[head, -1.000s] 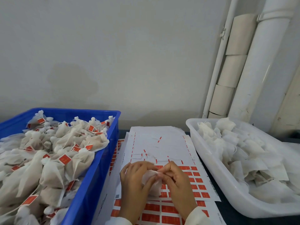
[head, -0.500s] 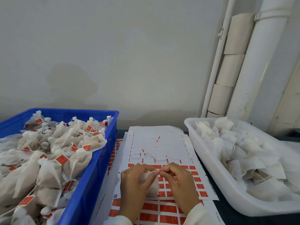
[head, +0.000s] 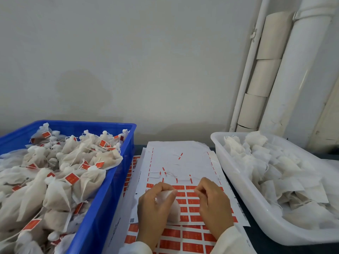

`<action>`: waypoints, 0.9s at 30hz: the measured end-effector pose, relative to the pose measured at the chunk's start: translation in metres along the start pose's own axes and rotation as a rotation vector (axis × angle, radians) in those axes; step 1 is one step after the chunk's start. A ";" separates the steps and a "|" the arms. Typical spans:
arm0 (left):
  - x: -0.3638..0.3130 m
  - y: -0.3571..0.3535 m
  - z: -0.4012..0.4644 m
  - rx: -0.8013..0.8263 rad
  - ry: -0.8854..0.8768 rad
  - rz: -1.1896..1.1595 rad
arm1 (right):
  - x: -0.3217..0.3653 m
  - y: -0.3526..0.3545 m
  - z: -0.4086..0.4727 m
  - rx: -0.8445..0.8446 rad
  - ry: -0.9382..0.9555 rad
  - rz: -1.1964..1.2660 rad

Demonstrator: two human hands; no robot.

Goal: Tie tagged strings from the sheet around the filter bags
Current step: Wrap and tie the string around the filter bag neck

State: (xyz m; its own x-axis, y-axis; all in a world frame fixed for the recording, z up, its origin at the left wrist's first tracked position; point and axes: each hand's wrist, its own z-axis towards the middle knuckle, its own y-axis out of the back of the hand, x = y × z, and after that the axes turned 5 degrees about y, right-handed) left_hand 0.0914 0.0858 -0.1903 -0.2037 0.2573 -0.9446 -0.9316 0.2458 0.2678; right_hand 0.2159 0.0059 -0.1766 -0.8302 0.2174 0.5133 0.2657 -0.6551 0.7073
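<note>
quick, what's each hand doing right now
Left hand: holding a filter bag.
Right hand: fingertips pinched together, probably on a string too thin to see.

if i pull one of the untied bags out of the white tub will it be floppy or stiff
Probably floppy: the untied bags lie crumpled and folded over one another in the white tub. Likely light, since they look thin, flat and partly see-through. They may snag or drag neighbours along, as they lie tangled in a loose heap.
</note>
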 end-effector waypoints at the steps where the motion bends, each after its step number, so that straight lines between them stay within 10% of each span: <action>1: 0.001 0.000 0.001 0.005 0.000 0.000 | -0.001 0.001 0.000 0.020 -0.012 -0.014; 21: 0.009 -0.001 0.006 0.164 0.108 0.116 | -0.011 -0.003 0.001 -0.008 -0.161 0.086; 27: 0.003 -0.001 0.008 0.216 0.250 -0.065 | -0.011 -0.007 -0.003 0.178 0.069 -0.138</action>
State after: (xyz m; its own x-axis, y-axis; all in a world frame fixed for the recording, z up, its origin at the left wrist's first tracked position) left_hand 0.0938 0.0941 -0.1919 -0.2378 0.0038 -0.9713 -0.8655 0.4531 0.2137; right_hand 0.2222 0.0060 -0.1884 -0.8946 0.2425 0.3755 0.2242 -0.4832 0.8463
